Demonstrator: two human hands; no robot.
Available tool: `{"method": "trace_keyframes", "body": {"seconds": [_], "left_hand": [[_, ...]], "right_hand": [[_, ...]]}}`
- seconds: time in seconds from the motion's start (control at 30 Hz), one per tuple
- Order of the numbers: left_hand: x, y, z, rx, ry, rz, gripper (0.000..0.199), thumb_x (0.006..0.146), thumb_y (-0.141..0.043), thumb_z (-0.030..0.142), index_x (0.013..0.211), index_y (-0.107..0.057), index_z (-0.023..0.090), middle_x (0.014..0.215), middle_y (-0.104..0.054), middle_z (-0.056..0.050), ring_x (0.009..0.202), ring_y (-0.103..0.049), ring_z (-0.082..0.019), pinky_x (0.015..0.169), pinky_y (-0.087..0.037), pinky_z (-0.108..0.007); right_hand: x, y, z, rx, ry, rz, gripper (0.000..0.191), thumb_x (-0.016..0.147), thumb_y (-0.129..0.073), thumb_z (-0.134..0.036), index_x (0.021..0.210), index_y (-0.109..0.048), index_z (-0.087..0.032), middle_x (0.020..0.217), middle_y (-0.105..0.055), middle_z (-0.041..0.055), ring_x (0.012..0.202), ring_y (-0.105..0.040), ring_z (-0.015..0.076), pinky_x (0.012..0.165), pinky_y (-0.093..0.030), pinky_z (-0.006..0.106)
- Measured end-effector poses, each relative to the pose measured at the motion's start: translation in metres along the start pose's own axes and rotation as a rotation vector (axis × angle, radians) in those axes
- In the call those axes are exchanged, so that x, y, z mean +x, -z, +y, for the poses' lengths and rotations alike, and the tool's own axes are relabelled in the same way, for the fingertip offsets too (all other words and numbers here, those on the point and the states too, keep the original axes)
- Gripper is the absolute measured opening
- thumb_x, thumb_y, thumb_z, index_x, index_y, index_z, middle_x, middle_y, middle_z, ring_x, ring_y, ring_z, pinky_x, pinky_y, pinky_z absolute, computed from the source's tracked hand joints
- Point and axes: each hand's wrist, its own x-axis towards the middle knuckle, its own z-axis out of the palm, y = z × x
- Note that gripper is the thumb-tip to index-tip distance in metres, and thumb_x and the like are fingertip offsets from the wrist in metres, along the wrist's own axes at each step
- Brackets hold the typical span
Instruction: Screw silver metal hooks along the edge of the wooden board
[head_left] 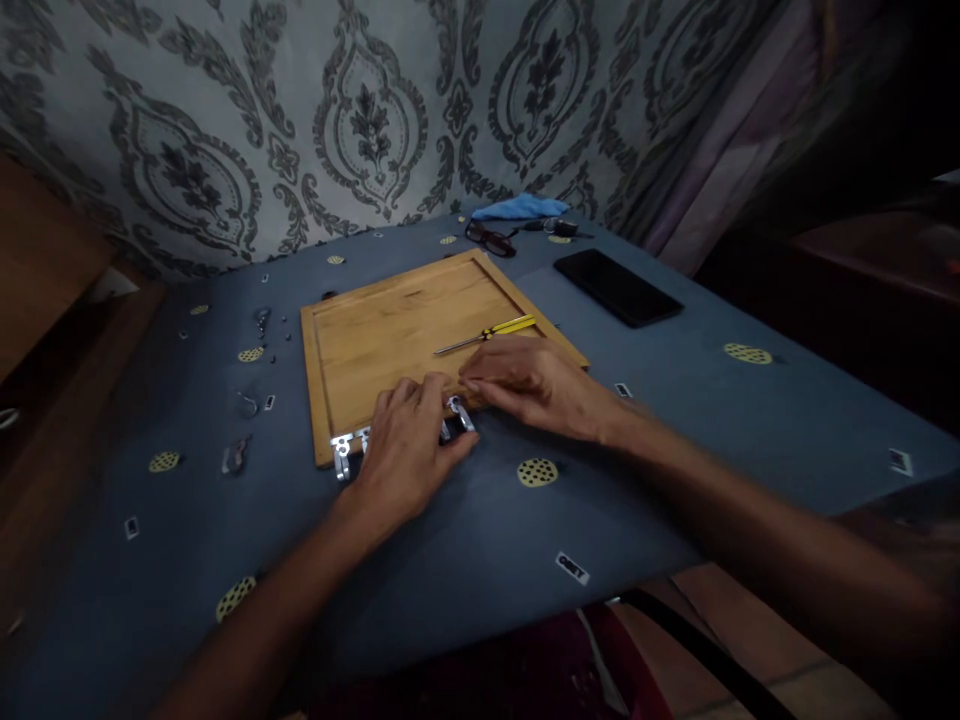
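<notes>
A framed wooden board (pixel 382 340) lies flat on the table. Along its near edge sits a shiny metal hook rack (pixel 342 456), whose middle is covered by my left hand (pixel 409 440). The fingers of that hand press on the rack and board, with the thumb by the right-hand hook. My right hand (pixel 536 385) is closed in a pinch at the rack's right end; whatever is between its fingertips is too small to make out. Just beyond it, a screwdriver (pixel 491 333) with a yellow and black handle rests on the board.
Left of the board lie several small metal bits (pixel 262 320), a loose hook (pixel 247 403) and a small clear packet (pixel 235 456). A black phone (pixel 619 287), dark glasses (pixel 490 239) and a blue cloth (pixel 519 207) lie on the patterned tablecloth (pixel 645 450). A patterned wall stands behind.
</notes>
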Motion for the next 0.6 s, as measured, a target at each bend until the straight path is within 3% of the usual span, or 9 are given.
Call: {"method": "trace_keyframes", "body": {"seconds": [0.2,0.6], "left_hand": [[-0.001,0.001,-0.001,0.009,0.011,-0.006,0.04,0.09,-0.069,0.03,0.123,-0.048,0.02,0.114,-0.069,-0.008,0.11,-0.058,-0.029,0.095,-0.045,-0.045],[-0.001,-0.001,-0.001,-0.01,-0.02,0.015,0.034,0.089,-0.07,0.027,0.117,-0.051,0.02,0.111,-0.069,-0.008,0.105,-0.059,-0.03,0.09,-0.047,-0.045]], "right_hand": [[-0.02,-0.007,0.005,-0.103,0.198,0.079,0.018,0.098,-0.056,-0.022,0.106,-0.072,-0.017,0.102,-0.076,0.0091,0.103,-0.068,0.0228,0.092,-0.056,0.044],[-0.022,-0.005,0.008,-0.061,0.214,-0.057,0.031,0.096,-0.06,-0.019,0.126,-0.067,-0.02,0.123,-0.074,0.0097,0.128,-0.062,0.0237,0.103,-0.055,0.048]]}}
